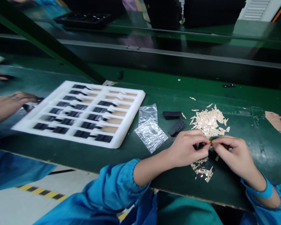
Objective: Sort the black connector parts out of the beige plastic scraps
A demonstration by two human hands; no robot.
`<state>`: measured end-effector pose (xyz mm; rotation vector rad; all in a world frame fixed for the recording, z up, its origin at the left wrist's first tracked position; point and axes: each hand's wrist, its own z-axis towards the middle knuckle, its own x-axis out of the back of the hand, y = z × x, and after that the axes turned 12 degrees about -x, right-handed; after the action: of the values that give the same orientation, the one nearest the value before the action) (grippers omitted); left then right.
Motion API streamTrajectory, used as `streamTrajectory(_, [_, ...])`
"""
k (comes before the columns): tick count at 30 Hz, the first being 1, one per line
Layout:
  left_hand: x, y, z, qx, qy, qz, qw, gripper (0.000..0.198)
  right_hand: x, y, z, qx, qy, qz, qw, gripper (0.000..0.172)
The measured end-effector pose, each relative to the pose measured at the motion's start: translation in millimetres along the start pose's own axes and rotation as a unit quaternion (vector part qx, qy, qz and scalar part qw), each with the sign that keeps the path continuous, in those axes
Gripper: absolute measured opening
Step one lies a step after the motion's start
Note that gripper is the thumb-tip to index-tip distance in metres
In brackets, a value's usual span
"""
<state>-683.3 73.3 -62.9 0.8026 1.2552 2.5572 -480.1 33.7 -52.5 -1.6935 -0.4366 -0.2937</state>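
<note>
**Both hands pinch one tiny part over the green bench**

Far left, a co-worker's hand (7,104) in a blue sleeve rests at the edge of the white foam tray (131,117), whose slots carry rows of small black parts. Just right of the tray lies a crumpled clear plastic bag (150,128), and beside that two black pieces (174,122) sit on the green table (248,147). Now the action: the left hand (186,150) and the right hand (233,156) meet fingertip to fingertip, both pinched on a small orange-tipped part (211,142) held just above the table. Behind them a heap of pale strips (209,120) spreads out; below the hands lies a smaller scatter of strips (202,170) on dark bits.
</note>
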Motion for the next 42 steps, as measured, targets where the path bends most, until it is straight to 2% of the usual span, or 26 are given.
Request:
streamTrajectory(3, [4.3, 2.7, 3.2, -0.005, 0.015, -0.008, 1.0, 0.01, 0.8, 4.9, 4.5, -0.031, 0.03, -0.028, 0.999, 0.022])
streamTrajectory(7, [13.5, 6.9, 9.2, 0.044, 0.031, -0.059, 0.997, 0.008, 4.8, 11.5, 10.5, -0.03, 0.136, -0.171, 0.975, 0.028])
streamTrajectory(9, [16.9, 7.7, 11.4, 0.06, 0.024, -0.09, 0.994, 0.008, 6.1, 10.2, 11.6, -0.032, 0.144, -0.154, 0.977, 0.031])
streamTrajectory(10, [17.9, 7.7, 12.0, 0.058, 0.019, -0.105, 0.993, 0.008, 6.2, 8.2, 11.6, -0.05, 0.109, -0.099, 0.988, 0.032])
streamTrajectory(11, [18.6, 7.6, 12.4, 0.051, 0.014, -0.118, 0.992, 0.006, 5.8, 5.5, 11.2, -0.082, 0.048, -0.018, 0.995, 0.035])
streamTrajectory(12, [19.1, 7.3, 12.6, 0.042, 0.01, -0.126, 0.991, 0.006, 5.1, 2.4, 10.5, -0.126, -0.031, 0.075, 0.989, 0.038])
streamTrajectory(14, [19.4, 6.6, 12.3, 0.026, 0.013, -0.132, 0.991, 0.005, 3.2, -3.5, 8.9, -0.219, -0.176, 0.24, 0.929, 0.045])
streamTrajectory(15, [19.5, 6.1, 12.0, 0.022, 0.016, -0.13, 0.991, 0.006, 2.3, -5.8, 8.2, -0.252, -0.221, 0.297, 0.894, 0.045])
streamTrajectory(16, [19.4, 5.6, 11.6, 0.02, 0.02, -0.127, 0.991, 0.007, 1.6, -7.4, 7.7, -0.271, -0.242, 0.338, 0.868, 0.042])
streamTrajectory(18, [18.8, 4.6, 10.9, 0.027, 0.027, -0.12, 0.992, 0.008, 0.8, -8.2, 7.0, -0.281, -0.241, 0.379, 0.848, 0.035])
streamTrajectory(20, [17.6, 3.5, 10.7, 0.062, 0.037, -0.107, 0.992, 0.01, 0.3, -6.7, 6.4, -0.263, -0.203, 0.375, 0.866, 0.031])
streamTrajectory(22, [16.0, 2.6, 10.7, 0.113, 0.044, -0.098, 0.988, 0.011, -0.7, -4.4, 5.1, -0.212, -0.122, 0.322, 0.914, 0.03])
streamTrajectory(24, [13.9, 2.5, 10.7, 0.151, 0.043, -0.104, 0.982, 0.014, -2.9, -2.8, 3.0, -0.123, -0.017, 0.22, 0.967, 0.028])
streamTrajectory(26, [11.4, 3.9, 10.3, 0.17, 0.039, -0.116, 0.978, 0.017, -6.2, -2.0, 0.6, -0.009, 0.066, 0.09, 0.994, 0.023])
streamTrajectory(29, [7.3, 8.0, 8.6, 0.19, 0.042, -0.121, 0.973, 0.018, -11.7, -1.0, -2.2, 0.136, 0.112, -0.09, 0.98, 0.018])
streamTrajectory(31, [4.8, 10.4, 7.5, 0.201, 0.04, -0.12, 0.971, 0.018, -14.9, -0.3, -3.2, 0.183, 0.127, -0.173, 0.959, 0.018])
streamTrajectory(34, [2.6, 10.0, 7.2, 0.221, 0.037, -0.132, 0.966, 0.018, -17.4, -0.6, -4.2, 0.215, 0.157, -0.251, 0.931, 0.02])
streamTrajectory(36, [2.6, 7.2, 7.6, 0.241, 0.04, -0.147, 0.958, 0.018, -16.9, -1.7, -4.5, 0.224, 0.16, -0.268, 0.923, 0.016])
streamTrajectory(39, [4.9, 3.0, 7.8, 0.261, 0.047, -0.16, 0.951, 0.018, -12.8, -2.9, -3.9, 0.189, 0.126, -0.209, 0.951, 0.01])
streamTrajectory(42, [7.2, 3.0, 7.1, 0.259, 0.049, -0.151, 0.953, 0.016, -7.8, -2.6, -1.6, 0.085, 0.102, -0.068, 0.989, 0.011])
